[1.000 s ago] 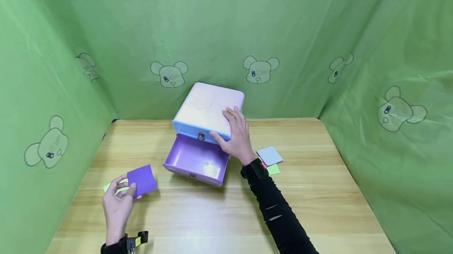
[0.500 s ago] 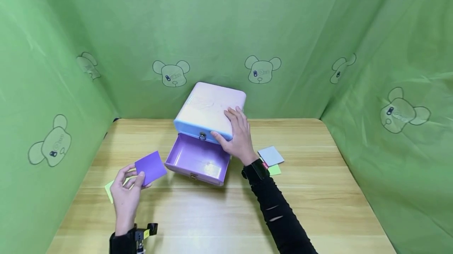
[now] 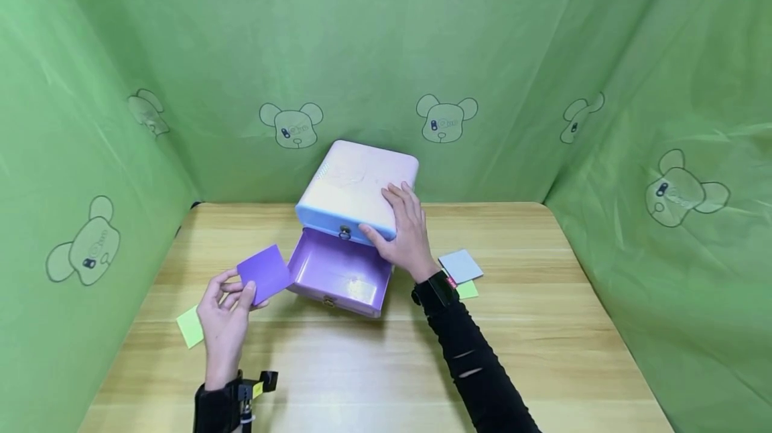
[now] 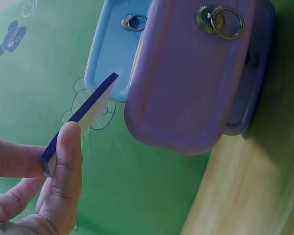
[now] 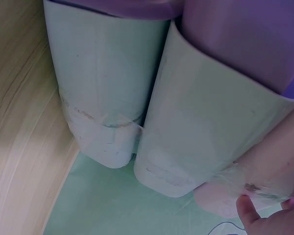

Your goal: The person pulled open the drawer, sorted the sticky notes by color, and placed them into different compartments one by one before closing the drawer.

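Note:
My left hand [image 3: 224, 326] pinches a purple sticky-note pad [image 3: 264, 274] between thumb and fingers. The pad's corner overlaps the left rim of a pulled-out purple drawer [image 3: 319, 295] in the head view. Seen from the left wrist, the pad [image 4: 90, 105] is edge-on and tilted, in front of the drawer's face [image 4: 186, 73]. The drawer belongs to a small drawer cabinet [image 3: 358, 181] with a pale pink top and a blue upper drawer front [image 3: 316, 220] with a ring pull. My right hand [image 3: 404, 235] rests on the cabinet's top right, thumb at the front edge.
A light green sticky-note pad [image 3: 190, 327] lies on the wooden table [image 3: 374, 386] left of the left hand. Right of the cabinet, a pale grey-blue pad [image 3: 460, 265] overlaps another green one [image 3: 468, 289]. Green cloth [image 3: 374, 51] with bear prints stands behind and on both sides.
My left hand has moved right and away from me with the purple pad, up to the drawer's left side, uncovering the green pad. The right hand stays on the cabinet.

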Demonstrator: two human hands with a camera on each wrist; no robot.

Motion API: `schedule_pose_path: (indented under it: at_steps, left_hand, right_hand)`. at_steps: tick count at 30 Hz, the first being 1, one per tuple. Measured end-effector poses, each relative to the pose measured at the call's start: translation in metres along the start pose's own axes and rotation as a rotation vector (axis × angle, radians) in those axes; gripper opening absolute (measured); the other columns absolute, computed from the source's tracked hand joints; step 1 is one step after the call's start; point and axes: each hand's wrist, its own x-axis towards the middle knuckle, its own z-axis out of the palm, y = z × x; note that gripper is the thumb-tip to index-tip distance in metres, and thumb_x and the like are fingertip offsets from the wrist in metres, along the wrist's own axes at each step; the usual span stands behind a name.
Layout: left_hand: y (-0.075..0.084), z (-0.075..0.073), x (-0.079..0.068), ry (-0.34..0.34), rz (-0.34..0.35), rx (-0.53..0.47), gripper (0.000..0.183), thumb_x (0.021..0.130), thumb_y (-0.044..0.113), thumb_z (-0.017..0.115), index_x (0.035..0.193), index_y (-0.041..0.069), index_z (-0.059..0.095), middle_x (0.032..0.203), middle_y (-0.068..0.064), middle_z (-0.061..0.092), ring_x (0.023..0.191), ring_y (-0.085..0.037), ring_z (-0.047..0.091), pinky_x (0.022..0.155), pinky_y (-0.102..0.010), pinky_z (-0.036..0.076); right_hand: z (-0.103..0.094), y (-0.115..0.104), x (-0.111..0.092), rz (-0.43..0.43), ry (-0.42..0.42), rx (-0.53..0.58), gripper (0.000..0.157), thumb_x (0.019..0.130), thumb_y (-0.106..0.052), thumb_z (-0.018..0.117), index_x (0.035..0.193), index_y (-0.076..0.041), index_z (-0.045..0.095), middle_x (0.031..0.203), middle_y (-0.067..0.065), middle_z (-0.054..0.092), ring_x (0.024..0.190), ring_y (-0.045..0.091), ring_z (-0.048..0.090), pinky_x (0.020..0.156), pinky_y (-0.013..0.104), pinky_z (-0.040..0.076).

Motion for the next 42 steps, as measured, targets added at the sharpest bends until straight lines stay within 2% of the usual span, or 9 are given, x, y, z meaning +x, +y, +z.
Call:
schedule_pose_path:
  at_steps: [8, 27, 32, 37, 42]
  left_hand:
    - [0.004, 0.013, 0.003, -0.023, 0.027, -0.013, 0.038, 0.094, -0.007, 0.063, 0.130, 0.000, 0.056, 0.101, -0.008, 0.053, 0.079, -0.009, 0.064, 0.069, -0.031, 0.064]
    - [0.005, 0.034, 0.011, -0.113, 0.076, -0.003, 0.029, 0.091, -0.011, 0.063, 0.119, -0.008, 0.058, 0.098, -0.010, 0.055, 0.075, -0.011, 0.065, 0.066, -0.033, 0.064]
    - [0.005, 0.042, 0.012, -0.146, 0.087, 0.002, 0.028, 0.090, -0.011, 0.064, 0.118, -0.009, 0.060, 0.097, -0.012, 0.056, 0.073, -0.012, 0.066, 0.066, -0.034, 0.064]
    - [0.004, 0.049, 0.012, -0.183, 0.081, 0.011, 0.028, 0.091, -0.011, 0.065, 0.118, -0.009, 0.062, 0.099, -0.018, 0.057, 0.073, -0.013, 0.067, 0.066, -0.035, 0.065]
    - [0.003, 0.054, 0.013, -0.189, 0.071, 0.049, 0.029, 0.091, -0.011, 0.064, 0.119, -0.008, 0.062, 0.100, -0.018, 0.057, 0.073, -0.011, 0.068, 0.066, -0.034, 0.064]
  right_hand:
    - [-0.001, 0.001, -0.001, -0.001, 0.011, 0.004, 0.097, 0.087, -0.085, 0.040, 0.148, -0.010, 0.046, 0.159, 0.010, 0.042, 0.155, 0.031, 0.025, 0.125, 0.061, 0.021]
    - [-0.001, -0.002, -0.001, 0.002, -0.004, 0.026, 0.096, 0.087, -0.084, 0.042, 0.149, -0.011, 0.045, 0.159, 0.009, 0.040, 0.156, 0.030, 0.023, 0.127, 0.056, 0.017]
    - [0.000, -0.001, 0.000, -0.021, 0.009, 0.020, 0.094, 0.088, -0.082, 0.044, 0.148, -0.010, 0.045, 0.158, 0.010, 0.042, 0.155, 0.031, 0.024, 0.127, 0.056, 0.019]
    - [0.000, 0.000, 0.001, -0.023, 0.006, 0.013, 0.095, 0.088, -0.082, 0.043, 0.149, -0.010, 0.045, 0.159, 0.011, 0.042, 0.155, 0.031, 0.024, 0.127, 0.056, 0.019]
    - [0.000, 0.000, 0.000, -0.011, 0.003, 0.006, 0.097, 0.087, -0.085, 0.039, 0.148, -0.010, 0.045, 0.158, 0.011, 0.042, 0.155, 0.031, 0.025, 0.127, 0.057, 0.019]
